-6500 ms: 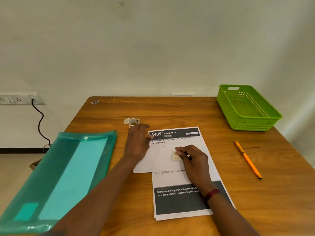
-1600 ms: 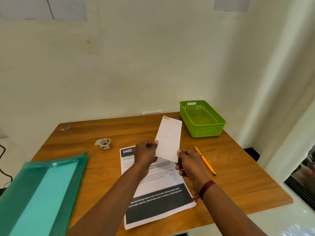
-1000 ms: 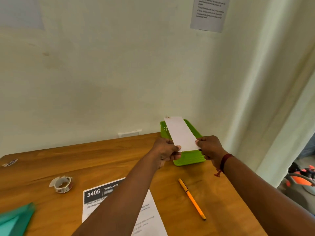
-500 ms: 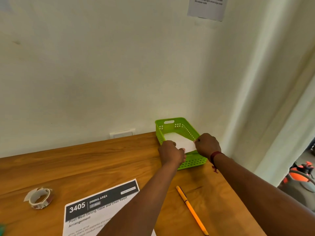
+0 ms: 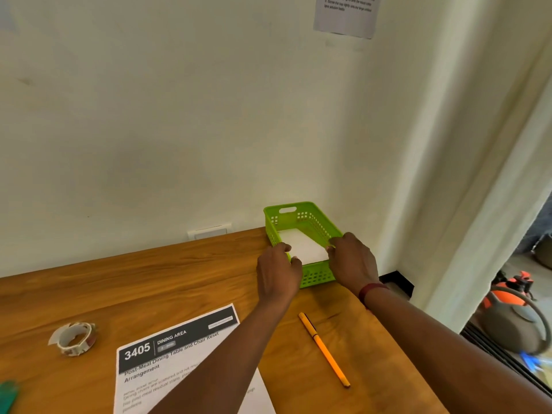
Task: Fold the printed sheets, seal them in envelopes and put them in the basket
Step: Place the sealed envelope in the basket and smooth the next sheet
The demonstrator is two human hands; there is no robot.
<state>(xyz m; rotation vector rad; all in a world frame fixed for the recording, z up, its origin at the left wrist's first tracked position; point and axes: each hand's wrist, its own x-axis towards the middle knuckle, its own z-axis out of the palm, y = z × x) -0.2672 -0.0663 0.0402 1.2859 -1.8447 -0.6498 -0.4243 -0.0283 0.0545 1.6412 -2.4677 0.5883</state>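
Envelope: the white envelope [image 5: 301,245] lies flat inside the green basket [image 5: 316,276], its near end by the basket's front wall.
Basket: at the far right corner of the wooden table [image 5: 149,282], close to the wall.
Left hand [image 5: 277,273]: curled over the basket's near left corner, fingertips at the envelope's corner; I cannot tell whether they pinch it.
Right hand [image 5: 352,261]: curled at the right rim, fingertips against the envelope's right edge; grip unclear. It has a dark red band [image 5: 372,289] on the wrist.
Printed sheet [image 5: 167,357]: flat on the table, partly under the left forearm.
Pencil [image 5: 324,351]: orange, lying between the sheet and the table's right edge.
Tape roll [image 5: 74,339]: left of the sheet.
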